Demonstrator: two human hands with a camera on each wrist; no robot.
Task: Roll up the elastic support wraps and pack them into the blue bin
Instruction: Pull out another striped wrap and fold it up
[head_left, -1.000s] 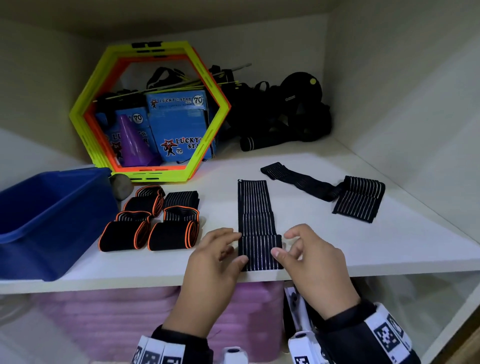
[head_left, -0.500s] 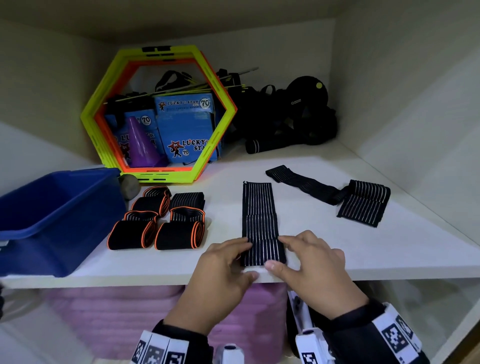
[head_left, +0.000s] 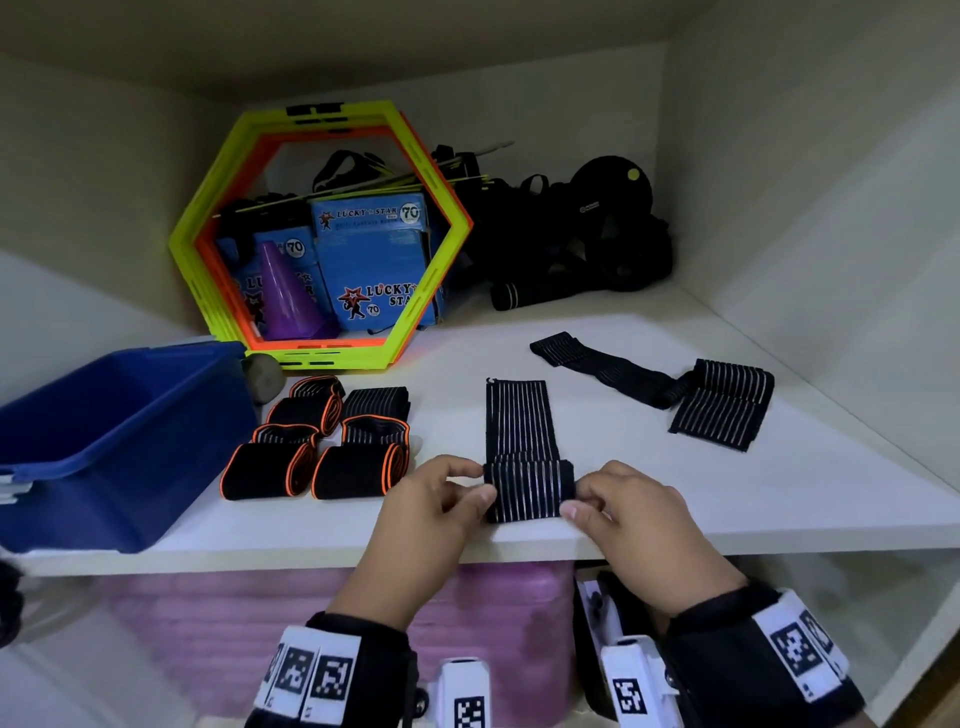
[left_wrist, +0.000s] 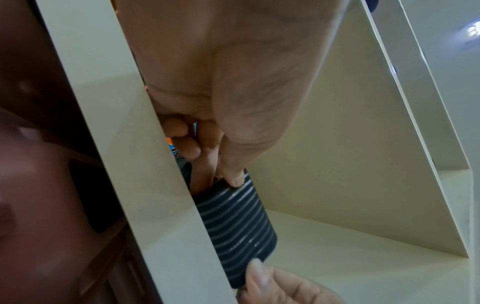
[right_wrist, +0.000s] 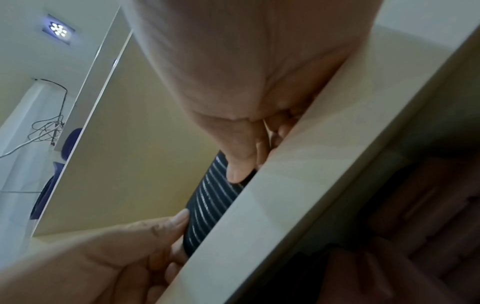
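A black wrap with thin white stripes (head_left: 519, 431) lies lengthways on the white shelf (head_left: 675, 499), its near end turned into a short roll (head_left: 527, 491) by the front edge. My left hand (head_left: 467, 488) pinches the roll's left end and my right hand (head_left: 582, 499) pinches its right end. Both wrist views show the striped roll (left_wrist: 236, 224) (right_wrist: 207, 203) held between thumbs and fingers. The blue bin (head_left: 104, 441) stands at the far left. A second striped wrap (head_left: 717, 402) lies unrolled at the right.
Several rolled black wraps with orange edging (head_left: 317, 441) sit between the bin and my hands. A yellow and orange hexagon frame (head_left: 322, 234) with blue boxes and a purple cone stands at the back. Black gear (head_left: 571, 244) is piled in the back corner.
The wrap's near end has been turned over from flat into a short roll. Both hands have shifted from its front edge to the roll's two ends.
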